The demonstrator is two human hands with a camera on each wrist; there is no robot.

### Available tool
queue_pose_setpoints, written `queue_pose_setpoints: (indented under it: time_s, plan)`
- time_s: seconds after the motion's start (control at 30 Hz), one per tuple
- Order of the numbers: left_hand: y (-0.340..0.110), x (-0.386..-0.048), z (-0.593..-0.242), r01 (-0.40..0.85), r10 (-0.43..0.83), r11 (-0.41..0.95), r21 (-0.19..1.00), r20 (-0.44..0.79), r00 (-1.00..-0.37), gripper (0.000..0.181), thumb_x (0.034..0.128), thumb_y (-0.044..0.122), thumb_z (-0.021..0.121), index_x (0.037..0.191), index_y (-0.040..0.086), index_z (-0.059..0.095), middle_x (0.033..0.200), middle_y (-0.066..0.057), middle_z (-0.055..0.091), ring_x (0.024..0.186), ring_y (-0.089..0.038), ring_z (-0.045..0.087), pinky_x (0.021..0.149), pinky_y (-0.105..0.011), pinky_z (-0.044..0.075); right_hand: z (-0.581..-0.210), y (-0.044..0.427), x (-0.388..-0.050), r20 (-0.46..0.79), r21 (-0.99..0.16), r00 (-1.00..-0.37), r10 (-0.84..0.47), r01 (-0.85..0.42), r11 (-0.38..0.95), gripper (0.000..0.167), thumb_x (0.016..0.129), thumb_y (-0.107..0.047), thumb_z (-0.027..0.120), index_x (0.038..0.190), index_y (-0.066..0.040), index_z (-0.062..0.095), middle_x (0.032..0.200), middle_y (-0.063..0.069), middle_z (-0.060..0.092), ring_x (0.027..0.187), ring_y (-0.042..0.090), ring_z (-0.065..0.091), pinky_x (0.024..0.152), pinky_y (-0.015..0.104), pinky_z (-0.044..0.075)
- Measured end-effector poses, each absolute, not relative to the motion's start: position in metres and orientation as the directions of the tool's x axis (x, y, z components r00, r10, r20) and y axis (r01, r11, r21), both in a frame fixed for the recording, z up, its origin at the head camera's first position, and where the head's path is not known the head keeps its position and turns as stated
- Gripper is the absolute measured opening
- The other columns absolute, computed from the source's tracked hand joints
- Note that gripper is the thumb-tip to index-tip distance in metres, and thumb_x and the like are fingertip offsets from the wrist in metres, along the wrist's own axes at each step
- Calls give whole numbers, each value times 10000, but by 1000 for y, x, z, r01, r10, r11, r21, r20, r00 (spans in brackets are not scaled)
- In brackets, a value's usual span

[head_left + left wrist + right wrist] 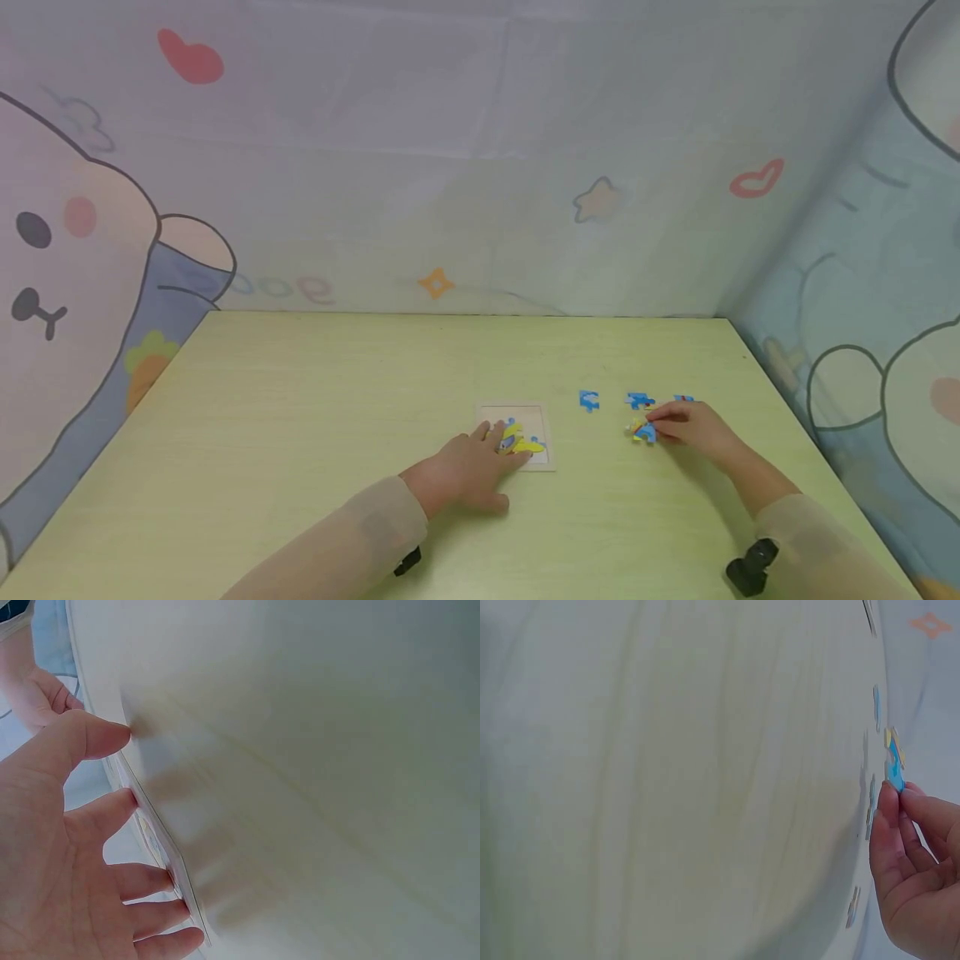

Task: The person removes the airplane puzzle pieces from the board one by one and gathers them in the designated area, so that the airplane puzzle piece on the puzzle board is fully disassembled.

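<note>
A square puzzle board (516, 411) with a pale frame lies on the table, with yellow and blue puzzle pieces (528, 447) inside it. Spread over its left side is my left hand (474, 468), fingers extended, fingertips resting on the board. In the left wrist view that hand (82, 847) shows its palm side against the board's edge. To the right, my right hand (693, 429) pinches a blue and yellow puzzle piece (643, 432) between thumb and fingers. The right wrist view shows this piece (894, 761) raised off the table.
Loose blue puzzle pieces lie beyond the right hand: one (589, 400) nearer the board, another (639, 400) in the middle, and a third (683, 398) partly hidden by the hand. The table (300, 400) meets a printed cloth backdrop at its back edge.
</note>
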State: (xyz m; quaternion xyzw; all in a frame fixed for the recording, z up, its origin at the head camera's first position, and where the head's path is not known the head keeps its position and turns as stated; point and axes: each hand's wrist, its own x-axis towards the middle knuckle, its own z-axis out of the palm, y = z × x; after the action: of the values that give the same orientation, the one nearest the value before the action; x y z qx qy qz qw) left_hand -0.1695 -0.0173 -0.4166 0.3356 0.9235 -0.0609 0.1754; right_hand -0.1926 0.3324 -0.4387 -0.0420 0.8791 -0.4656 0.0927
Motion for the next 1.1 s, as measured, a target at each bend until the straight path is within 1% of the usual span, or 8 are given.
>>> queue_pose_setpoints:
  time_s: [0.17, 0.3, 0.4, 0.53, 0.73, 0.9, 1.1]
  plan:
    - [-18, -169, -416, 636, 597, 772, 18, -364, -715, 658, 835, 442, 564, 1444, 385, 320, 1527, -118, 196, 1374, -329, 220, 996, -440, 351, -442, 344, -193, -129, -817, -982, -137, 27, 576, 239, 903, -37, 582, 1059, 141, 609, 1000, 168, 643, 784, 32, 596, 689, 229, 514]
    - [-18, -168, -415, 632, 597, 774, 27, -364, -715, 657, 836, 435, 563, 1445, 380, 321, 1527, -118, 195, 1375, -327, 218, 1006, -446, 339, -441, 354, -191, -121, -815, -985, -119, 30, 578, 257, 903, -31, 579, 1072, 163, 589, 1027, 213, 630, 770, 10, 586, 677, 229, 512]
    - [-18, -168, -415, 634, 599, 773, 28, -362, -714, 658, 835, 433, 564, 1445, 379, 322, 1526, -118, 197, 1374, -327, 218, 1003, -445, 342, -441, 361, -189, -126, -815, -987, -100, 45, 578, 268, 905, -26, 573, 1087, 171, 577, 1049, 223, 621, 771, -2, 583, 684, 230, 513]
    - [-18, -169, -417, 633, 598, 773, 27, -364, -714, 661, 834, 435, 564, 1445, 386, 318, 1528, -117, 191, 1376, -326, 214, 1002, -439, 345, -441, 370, -188, -143, -798, -987, -74, 71, 598, 272, 906, -34, 575, 1092, 164, 576, 1024, 196, 634, 767, 18, 588, 685, 230, 511]
    - [-16, -170, -417, 633, 595, 774, 20, -365, -716, 664, 836, 443, 558, 1448, 388, 307, 1531, -115, 181, 1379, -325, 205, 1007, -439, 339, -442, 387, -188, -143, -753, -988, -59, 70, 655, 255, 914, -38, 561, 1076, 158, 584, 976, 177, 654, 744, 27, 591, 654, 228, 501]
    - [-15, -171, -415, 637, 599, 771, 19, -365, -713, 664, 837, 438, 561, 1449, 380, 309, 1528, -117, 191, 1378, -326, 208, 1014, -454, 324, -439, 394, -187, -140, -727, -989, -42, 74, 683, 238, 910, -30, 557, 1057, 154, 591, 945, 164, 661, 729, 56, 588, 628, 229, 488]
    - [-18, -171, -416, 625, 593, 780, 44, -371, -714, 667, 839, 422, 565, 1452, 378, 305, 1533, -113, 180, 1384, -324, 191, 1030, -492, 288, -438, 394, -187, -162, -723, -986, -42, 90, 685, 200, 905, 11, 536, 1030, 156, 594, 937, 171, 660, 728, 85, 597, 627, 242, 499]
